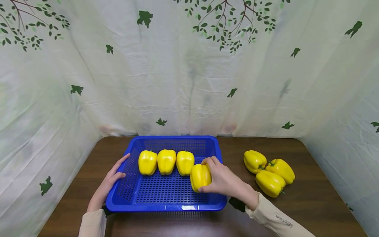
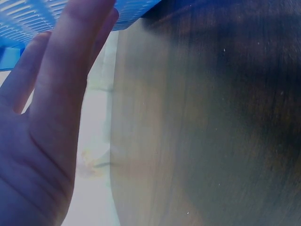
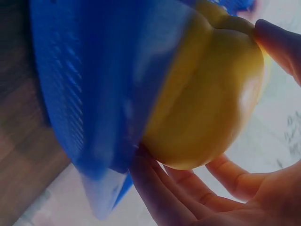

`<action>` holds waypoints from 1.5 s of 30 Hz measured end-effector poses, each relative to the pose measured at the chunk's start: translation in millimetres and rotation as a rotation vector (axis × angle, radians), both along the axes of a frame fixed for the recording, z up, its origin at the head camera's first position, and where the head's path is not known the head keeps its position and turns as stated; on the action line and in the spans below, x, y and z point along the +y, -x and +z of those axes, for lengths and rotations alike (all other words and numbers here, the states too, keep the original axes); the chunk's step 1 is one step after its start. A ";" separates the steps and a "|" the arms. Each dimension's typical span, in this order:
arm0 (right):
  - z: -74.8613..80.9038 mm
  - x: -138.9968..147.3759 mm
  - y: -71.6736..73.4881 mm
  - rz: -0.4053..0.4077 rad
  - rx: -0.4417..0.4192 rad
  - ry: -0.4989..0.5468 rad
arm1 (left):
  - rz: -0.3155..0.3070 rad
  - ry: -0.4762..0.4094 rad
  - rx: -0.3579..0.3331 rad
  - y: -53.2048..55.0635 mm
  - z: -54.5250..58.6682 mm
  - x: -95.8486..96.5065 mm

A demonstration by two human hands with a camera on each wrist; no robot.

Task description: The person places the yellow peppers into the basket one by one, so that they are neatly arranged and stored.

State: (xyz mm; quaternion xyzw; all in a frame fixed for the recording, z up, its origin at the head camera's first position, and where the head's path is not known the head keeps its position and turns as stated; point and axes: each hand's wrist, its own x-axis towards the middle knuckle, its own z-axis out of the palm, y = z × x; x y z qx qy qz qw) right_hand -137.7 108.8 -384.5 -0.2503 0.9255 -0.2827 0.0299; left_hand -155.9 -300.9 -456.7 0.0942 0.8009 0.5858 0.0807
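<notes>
A blue plastic basket (image 1: 174, 208) stands on the table, with three yellow bell peppers (image 1: 166, 162) in a row toward its back. My right hand (image 1: 223, 177) grips another yellow bell pepper (image 1: 199, 177) inside the basket's right part, thumb at the near side and fingers at the far side. The right wrist view shows that pepper (image 3: 211, 94) between thumb and fingers, partly hidden by the basket wall (image 3: 113, 84). At the basket's left rim, my left hand (image 1: 111, 181) rests with fairly straight fingers; the left wrist view shows them against the basket's side (image 2: 28, 14).
Three more yellow bell peppers (image 1: 270, 172) lie close together on the brown wooden table (image 1: 319, 210), right of the basket. Behind the table and at both sides hangs a pale curtain (image 1: 189, 82) with leaf prints.
</notes>
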 end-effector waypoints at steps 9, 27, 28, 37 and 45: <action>-8.2 -0.3 -5.9 0.068 0.039 -0.074 | -0.004 -0.008 -0.007 0.5 0.4 -0.3; -35.5 -5.5 6.5 0.191 0.161 -0.140 | -0.009 -0.007 0.002 0.7 -0.7 -0.6; -36.6 -5.5 7.1 0.194 0.171 -0.140 | -0.009 -0.006 0.002 0.8 -0.7 -0.6; -44.3 -3.2 7.9 0.203 0.237 -0.122 | -0.012 -0.005 0.005 0.8 -0.7 -1.4; -44.3 -3.1 8.3 0.227 0.245 -0.160 | -0.022 -0.023 -0.003 0.8 -1.7 -1.7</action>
